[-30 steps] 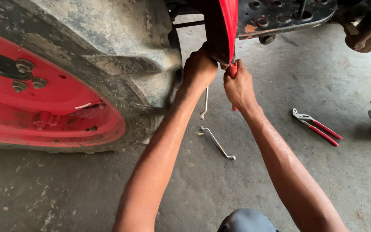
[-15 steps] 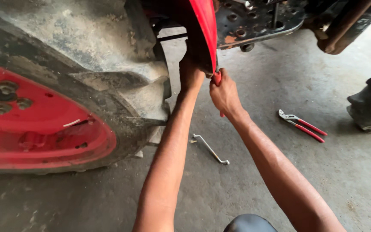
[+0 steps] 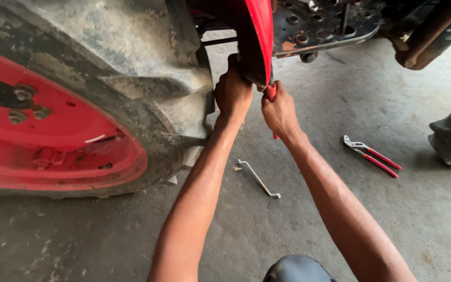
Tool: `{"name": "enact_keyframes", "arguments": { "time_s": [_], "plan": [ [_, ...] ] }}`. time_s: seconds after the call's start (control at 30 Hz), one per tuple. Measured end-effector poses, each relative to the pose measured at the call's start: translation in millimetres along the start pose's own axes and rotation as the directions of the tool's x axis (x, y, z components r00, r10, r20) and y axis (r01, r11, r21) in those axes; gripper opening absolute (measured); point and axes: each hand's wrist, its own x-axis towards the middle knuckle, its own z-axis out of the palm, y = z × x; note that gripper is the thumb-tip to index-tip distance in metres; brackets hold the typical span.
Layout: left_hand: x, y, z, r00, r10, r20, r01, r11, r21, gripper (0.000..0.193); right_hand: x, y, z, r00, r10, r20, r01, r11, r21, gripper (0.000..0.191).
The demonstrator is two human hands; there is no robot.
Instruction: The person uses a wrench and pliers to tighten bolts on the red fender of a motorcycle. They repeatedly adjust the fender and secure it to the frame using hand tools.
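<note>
Both hands unmoved since earlier: left hand (image 3: 232, 93) clasping curved red metal fender (image 3: 259, 36) edge, right hand (image 3: 279, 110) fisted around red-handled tool (image 3: 271, 93); work ongoing

A big muddy tyre (image 3: 147, 89) on a red wheel rim (image 3: 53, 136) fills nine o'clock. Red-handled pliers (image 3: 372, 155) lie on the concrete floor (image 3: 340, 219) at three o'clock; a bent metal rod (image 3: 259, 179), perhaps a spanner, lies near centre.

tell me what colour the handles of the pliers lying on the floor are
Red, seen in the head view: pliers.
</note>
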Motion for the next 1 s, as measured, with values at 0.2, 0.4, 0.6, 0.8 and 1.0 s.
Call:
{"name": "enact_keyframes", "arguments": {
  "time_s": [0.2, 0.4, 0.6, 0.8, 1.0],
  "plan": [
    [5.9, -8.4, -3.0, 0.994, -0.079, 0.074, 0.072, 0.993, 0.097, 0.027, 1.7, 6.2, 0.2, 0.999, -0.036, 0.009, 0.036, 0.999, -0.012, 0.021],
    [1.2, -10.5, -1.9, 0.987, -0.064, 0.147, 0.042, 0.988, 0.151, 0.032, 3.3, 3.1, -0.7, 0.999, -0.03, 0.015, 0.031, 0.999, -0.031, 0.022],
    [22.4, -15.2, -11.6, 0.938, 0.041, 0.345, -0.018, 0.998, -0.068, 0.021, 0.5, -0.6, -3.4, 0.999, -0.026, 0.022, 0.026, 1.0, -0.01, 0.023],
    [34.0, -28.3, -11.3, 0.839, 0.137, 0.527, 0.087, 0.921, -0.379, 0.026, 0.8, -0.1, -3.8, 0.999, -0.008, 0.034, 0.009, 1.0, -0.02, 0.021],
    [28.6, -34.1, -1.0, 0.929, 0.085, 0.361, -0.098, 0.995, 0.02, 0.036, 2.2, 3.0, 0.4, 0.999, -0.054, 0.003, 0.054, 0.999, 0.007, 0.018]
  ]
}}
